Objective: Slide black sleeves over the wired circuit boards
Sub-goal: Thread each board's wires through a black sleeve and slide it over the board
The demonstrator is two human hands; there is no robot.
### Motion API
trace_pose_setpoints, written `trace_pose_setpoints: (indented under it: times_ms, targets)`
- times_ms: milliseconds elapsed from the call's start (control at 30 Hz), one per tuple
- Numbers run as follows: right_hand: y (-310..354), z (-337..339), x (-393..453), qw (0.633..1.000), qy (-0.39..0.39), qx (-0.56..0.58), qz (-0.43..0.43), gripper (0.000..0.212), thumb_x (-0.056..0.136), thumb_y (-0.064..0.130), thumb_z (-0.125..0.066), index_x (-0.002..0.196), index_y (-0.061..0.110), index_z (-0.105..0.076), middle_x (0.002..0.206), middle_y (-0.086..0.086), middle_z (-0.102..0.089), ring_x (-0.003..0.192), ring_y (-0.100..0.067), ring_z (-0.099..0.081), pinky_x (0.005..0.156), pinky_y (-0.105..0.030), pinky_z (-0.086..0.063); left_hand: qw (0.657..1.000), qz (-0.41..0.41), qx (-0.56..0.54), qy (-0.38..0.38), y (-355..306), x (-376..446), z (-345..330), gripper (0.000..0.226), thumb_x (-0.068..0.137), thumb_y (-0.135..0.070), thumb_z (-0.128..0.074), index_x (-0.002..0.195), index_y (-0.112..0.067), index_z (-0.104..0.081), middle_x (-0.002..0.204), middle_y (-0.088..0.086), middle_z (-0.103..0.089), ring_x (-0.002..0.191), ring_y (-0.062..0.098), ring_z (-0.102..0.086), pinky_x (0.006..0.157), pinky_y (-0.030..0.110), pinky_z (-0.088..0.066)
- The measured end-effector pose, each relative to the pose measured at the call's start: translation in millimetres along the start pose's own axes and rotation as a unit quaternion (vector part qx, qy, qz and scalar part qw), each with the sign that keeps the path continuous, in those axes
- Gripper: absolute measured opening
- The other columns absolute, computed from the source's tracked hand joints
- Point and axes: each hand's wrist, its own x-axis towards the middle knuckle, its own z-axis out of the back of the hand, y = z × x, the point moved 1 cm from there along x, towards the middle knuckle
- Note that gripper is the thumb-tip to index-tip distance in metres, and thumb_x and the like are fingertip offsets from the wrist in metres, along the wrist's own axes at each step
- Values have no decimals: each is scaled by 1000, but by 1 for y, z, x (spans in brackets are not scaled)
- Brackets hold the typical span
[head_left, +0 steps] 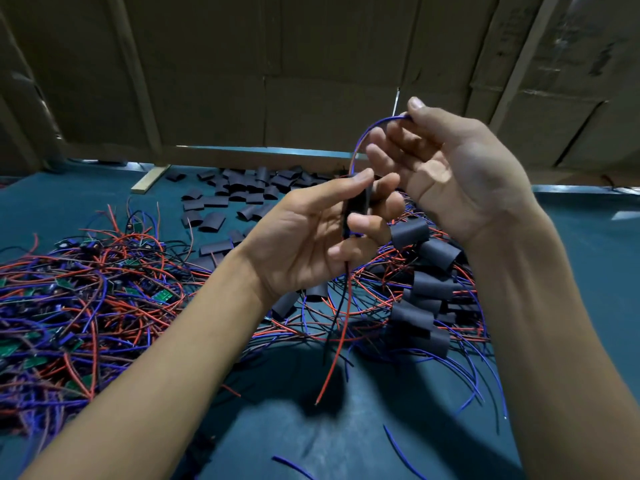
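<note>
Left hand (311,237) fingers pinch the light, pliable black sleeve (356,206); above it, right hand (446,171) fingers pinch the limp blue wire (363,136), best gripped near the sleeve.

Flattened cardboard sheets (311,64) stand as a wall behind the teal worktop (588,254), a wooden strip (150,180) lying at their foot.

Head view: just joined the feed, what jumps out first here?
Two raised hands at centre: the left hand grips a black sleeve with red and black wires hanging below, the right hand pinches a blue wire arcing up from it. Left on the green table lies a tangle of wired boards; sleeved ones pile right.
</note>
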Motion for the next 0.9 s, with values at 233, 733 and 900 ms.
trace_pose_setpoints:
  times_ms: [233,733,900]
  targets:
    - [-4,7,0,900,-59,-427,60,37,91,51,-70,78,17,-62,81,-5,-60,67,-15,-62,57,-30,-51,991,-63,-99,-60,-10,2,-4,24,97,-25,-48,110,-9,-61,102,4,-61,76,3,-42,54,15,-27]
    - [-24,-18,-19,908,84,-409,20,23,85,10,-82,83,10,-59,68,-11,-73,60,-27,-74,52,-36,-59,934,-252,-158,-198,-26,2,-1,19,104,-23,-51,104,-7,-63,111,11,-69,99,20,-65,93,26,-54]
    - [-20,-15,-15,902,58,-426,35,26,79,4,-85,96,5,-65,81,-12,-77,54,-12,-61,41,-22,-48,936,-268,-109,-199,-29,4,-6,21,105,-26,-48,102,-11,-62,107,9,-69,98,20,-65,98,30,-52]
